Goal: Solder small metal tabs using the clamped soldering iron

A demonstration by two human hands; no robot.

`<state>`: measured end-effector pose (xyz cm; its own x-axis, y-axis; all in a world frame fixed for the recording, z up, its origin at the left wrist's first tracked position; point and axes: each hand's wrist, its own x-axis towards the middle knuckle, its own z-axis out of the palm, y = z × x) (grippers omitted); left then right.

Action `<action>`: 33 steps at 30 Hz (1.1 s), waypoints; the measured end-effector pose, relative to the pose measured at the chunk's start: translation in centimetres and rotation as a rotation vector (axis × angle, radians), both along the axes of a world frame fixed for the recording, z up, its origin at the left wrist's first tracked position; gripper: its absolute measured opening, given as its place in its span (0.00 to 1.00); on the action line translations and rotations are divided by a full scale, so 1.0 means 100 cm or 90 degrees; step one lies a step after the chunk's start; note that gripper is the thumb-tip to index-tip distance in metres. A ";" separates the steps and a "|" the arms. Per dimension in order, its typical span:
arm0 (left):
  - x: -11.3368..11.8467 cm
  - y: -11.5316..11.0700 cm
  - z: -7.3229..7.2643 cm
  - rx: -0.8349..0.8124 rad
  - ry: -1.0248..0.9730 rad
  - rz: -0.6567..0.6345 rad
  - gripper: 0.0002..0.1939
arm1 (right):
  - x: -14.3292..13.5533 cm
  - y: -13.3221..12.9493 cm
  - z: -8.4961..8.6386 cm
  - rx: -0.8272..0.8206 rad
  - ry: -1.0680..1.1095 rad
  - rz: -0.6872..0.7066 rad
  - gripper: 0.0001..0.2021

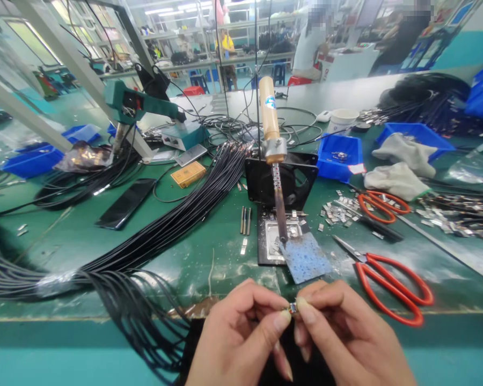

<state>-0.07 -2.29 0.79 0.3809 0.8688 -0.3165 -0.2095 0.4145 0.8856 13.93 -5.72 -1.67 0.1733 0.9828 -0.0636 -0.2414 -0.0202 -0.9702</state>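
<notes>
My left hand [245,332] and my right hand [342,327] meet at the front edge of the bench. Between their thumbs and forefingers they pinch a tiny metal connector [292,307] with bits of colour at its left end. Fingertips cover most of it. Just beyond, a blue sponge [306,258] lies partly over a black-framed metal tray [270,244]. A soldering iron [270,118] with a wooden handle points tip down at the sponge. Red-handled scissors [390,284] lie beside my right hand.
A thick bundle of black cables [177,214] crosses the left side and hangs over the edge. Behind the iron stands a black fan [282,179]. Loose metal connector shells [340,212], a blue bin [338,153] and white gloves [398,179] are at right; a phone [126,203] lies left.
</notes>
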 end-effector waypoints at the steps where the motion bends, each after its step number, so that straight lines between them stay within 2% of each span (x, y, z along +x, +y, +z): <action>1: -0.001 0.001 0.000 -0.006 -0.006 -0.011 0.09 | 0.003 0.001 -0.001 0.009 -0.001 0.015 0.08; 5: -0.005 0.002 0.005 -0.065 -0.002 -0.060 0.10 | 0.019 0.006 -0.006 0.141 -0.106 0.109 0.05; 7: -0.006 0.003 0.007 -0.089 0.003 -0.065 0.11 | 0.026 0.008 -0.008 0.207 -0.158 0.127 0.06; 16: -0.011 0.008 0.003 -0.180 -0.032 -0.098 0.13 | 0.031 0.000 -0.016 0.341 -0.331 0.086 0.19; 22: -0.005 0.011 0.007 -0.211 -0.059 -0.054 0.11 | 0.024 -0.002 -0.014 0.250 -0.248 0.061 0.12; 26: -0.004 0.013 0.007 -0.184 -0.061 -0.060 0.12 | 0.009 0.001 -0.008 0.171 -0.139 -0.014 0.05; 29: -0.005 0.014 0.006 -0.159 -0.044 -0.069 0.12 | 0.002 0.002 -0.003 0.110 -0.099 -0.036 0.05; 33: -0.004 0.012 0.005 -0.154 -0.033 -0.062 0.12 | 0.004 0.002 -0.002 0.058 -0.051 -0.025 0.06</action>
<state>-0.51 -1.13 1.29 0.4799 0.7286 -0.4887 -0.2003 0.6333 0.7475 14.35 -5.54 -1.84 0.2130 0.9762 0.0406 -0.1624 0.0764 -0.9838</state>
